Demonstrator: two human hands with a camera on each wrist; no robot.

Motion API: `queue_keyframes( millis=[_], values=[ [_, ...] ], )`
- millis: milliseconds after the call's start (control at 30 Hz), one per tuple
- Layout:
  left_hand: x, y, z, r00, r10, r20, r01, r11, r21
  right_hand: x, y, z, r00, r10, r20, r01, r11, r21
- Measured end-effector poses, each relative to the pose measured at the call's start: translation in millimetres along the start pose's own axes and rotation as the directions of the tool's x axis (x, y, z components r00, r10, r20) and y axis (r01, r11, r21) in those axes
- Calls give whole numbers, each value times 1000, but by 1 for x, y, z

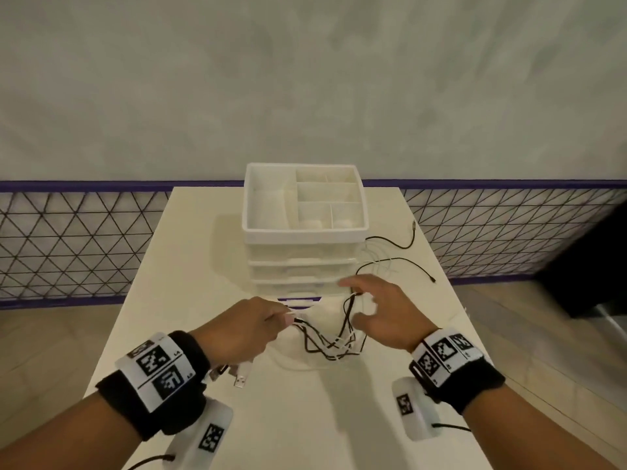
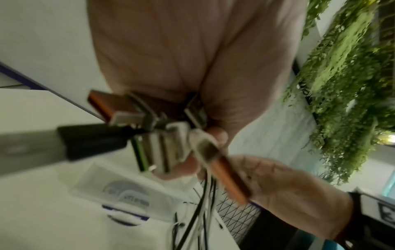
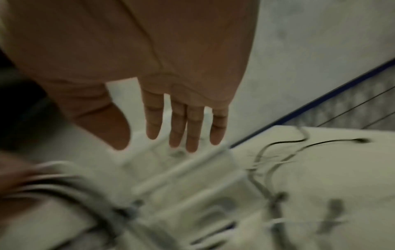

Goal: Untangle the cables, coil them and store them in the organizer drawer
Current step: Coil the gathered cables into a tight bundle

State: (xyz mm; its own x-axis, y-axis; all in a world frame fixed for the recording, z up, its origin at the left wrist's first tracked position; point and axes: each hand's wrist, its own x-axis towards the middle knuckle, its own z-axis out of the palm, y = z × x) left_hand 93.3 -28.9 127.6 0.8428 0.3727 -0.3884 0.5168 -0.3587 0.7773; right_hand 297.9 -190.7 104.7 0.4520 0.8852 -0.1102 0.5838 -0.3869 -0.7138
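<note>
The left hand (image 1: 245, 329) is clenched around a bundle of black and white cables (image 1: 330, 344), gripping them near their plugs; in the left wrist view a cluster of metal USB plugs (image 2: 158, 135) sticks out of the curled fingers (image 2: 215, 135). The right hand (image 1: 380, 312) hovers released, fingers spread and straight, with a black strand looped against its fingertips (image 1: 349, 284); whether it truly grips that strand cannot be told. The tangled cables sag between the two hands, just in front of the white plastic organizer with stacked drawers (image 1: 305, 259). The organizer's top tray is split into compartments. To the right of the organizer, loose black and white cable ends (image 1: 400, 259) trail across the cream tabletop (image 1: 190, 266). Behind the organizer runs a wire mesh fence with a purple rail (image 1: 84, 232), then a pale wall (image 1: 305, 79).
</note>
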Motion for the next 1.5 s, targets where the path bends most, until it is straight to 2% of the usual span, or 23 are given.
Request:
queue_keyframes(
  millis=[67,100,133,233,333,400,467,533,567,633,700,767,800,833,900,967,1000,1100,1167,1300,1400,1500],
  values=[
    [0,14,1,999,48,21,-47,998,-37,-1,-41,12,975,-152,162,134,984,115],
    [0,20,0,997,80,2,-80,996,-35,0,-54,23,954,-214,212,181,970,161],
    [-1,25,-2,993,113,-28,-114,993,-26,1,-62,33,951,-234,200,193,959,206],
    [-9,26,-16,984,134,-119,-146,984,-101,7,-70,43,988,-134,80,95,926,366],
    [-23,7,-32,995,63,-71,-81,953,-292,9,-68,38,987,-82,137,-15,810,587],
    [-31,-9,-36,1000,24,-21,-31,827,-561,11,-67,36,991,-32,127,-65,723,687],
    [-33,-22,-35,997,-33,-76,-39,619,-784,14,-68,39,996,31,81,-80,692,718],
    [-31,-29,-29,983,-116,-144,-82,428,-900,15,-72,42,995,50,81,-94,685,722],
    [-29,-29,-24,978,-151,-146,-81,373,-924,15,-74,45,994,39,99,-98,695,712],
    [-25,-29,-12,972,-197,-131,-50,373,-927,13,-79,53,989,-10,148,-91,748,658],
    [-23,-27,-3,965,-229,-127,-16,435,-900,13,-82,60,983,-48,178,-65,813,579],
    [-22,-25,0,954,-259,-148,-3,485,-874,13,-84,64,982,-61,177,-52,820,570],
    [-20,-27,1,948,-281,-151,7,491,-871,12,-84,63,982,-60,179,-62,793,606],
    [-19,-28,1,945,-294,-140,15,468,-884,12,-83,61,979,-67,190,-76,751,656],
    [-16,-30,3,964,-255,-71,17,329,-944,9,-81,56,967,-117,226,-88,677,731],
    [-18,-25,5,984,-177,-24,14,210,-978,6,-79,53,955,-151,257,-91,673,734],
    [-19,-21,6,987,-161,-26,11,223,-975,5,-78,52,953,-148,265,-90,697,712],
    [-17,-12,5,985,-131,-109,-40,442,-896,4,-74,53,961,-110,252,-62,807,587],
    [-16,-6,2,983,-104,-154,-75,542,-837,3,-72,56,977,-87,196,-27,857,515],
    [-15,-2,-1,982,-88,-168,-85,587,-805,5,-70,62,993,-75,94,23,886,462],
    [-15,-1,3,978,-101,-182,-64,684,-726,7,-73,63,994,-108,-9,103,919,381],
    [-15,-2,4,958,-151,-244,-56,735,-676,5,-77,63,987,-162,16,148,933,328]
  ],
)
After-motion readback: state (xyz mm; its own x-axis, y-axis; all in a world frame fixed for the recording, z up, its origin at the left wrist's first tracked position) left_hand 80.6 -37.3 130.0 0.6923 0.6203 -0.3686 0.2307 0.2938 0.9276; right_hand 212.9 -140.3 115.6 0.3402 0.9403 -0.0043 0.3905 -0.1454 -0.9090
